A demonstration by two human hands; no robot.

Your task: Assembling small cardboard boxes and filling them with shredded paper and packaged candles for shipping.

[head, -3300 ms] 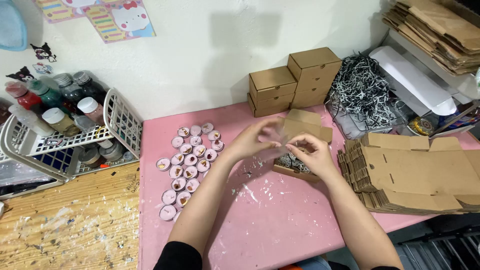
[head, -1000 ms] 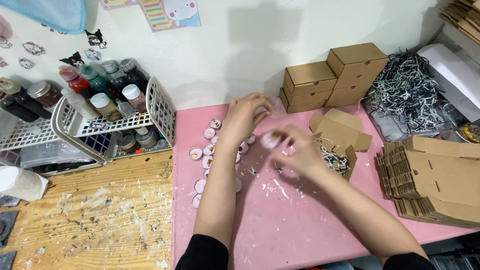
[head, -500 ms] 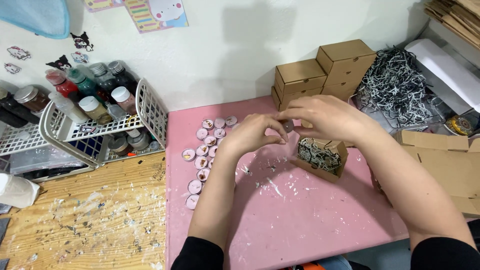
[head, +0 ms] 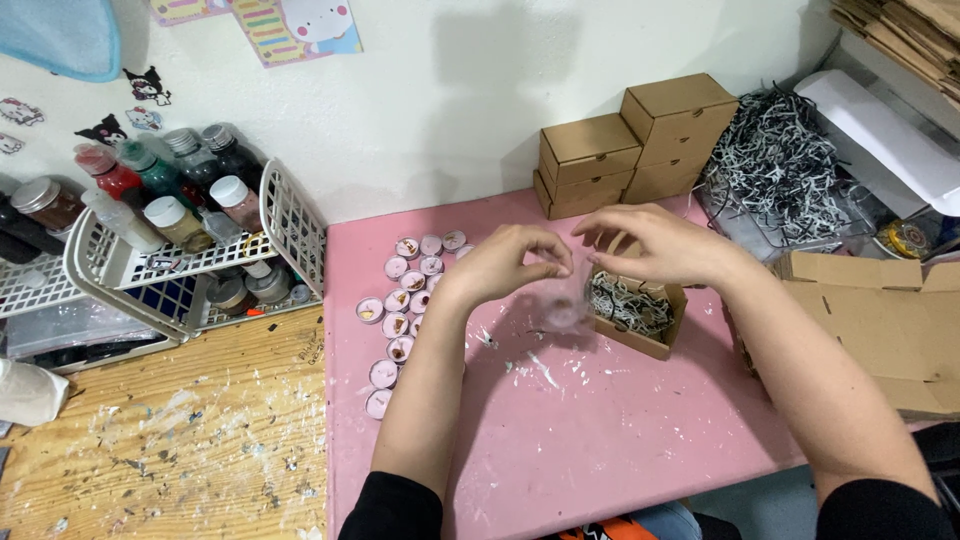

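Pink mat (head: 600, 440) over a paint-flecked wooden bench (head: 180, 450), white wall behind; white wire rack of paint bottles (head: 170, 240) at upper left, closed cardboard boxes (head: 630, 145) at upper centre. Mid-frame, blurred clear wrapper (head: 568, 300), small and see-through, pinched between left hand (head: 505, 262) and right hand (head: 650, 245), fingertips closed on it, just left of open box of shredded paper (head: 635, 310). Pale tealight candles (head: 405, 300) clustered at centre left.

White wall (head: 450, 110) with stickers (head: 300, 25) behind; pink table (head: 620, 440) beside paint-spattered wooden bench (head: 180, 450).
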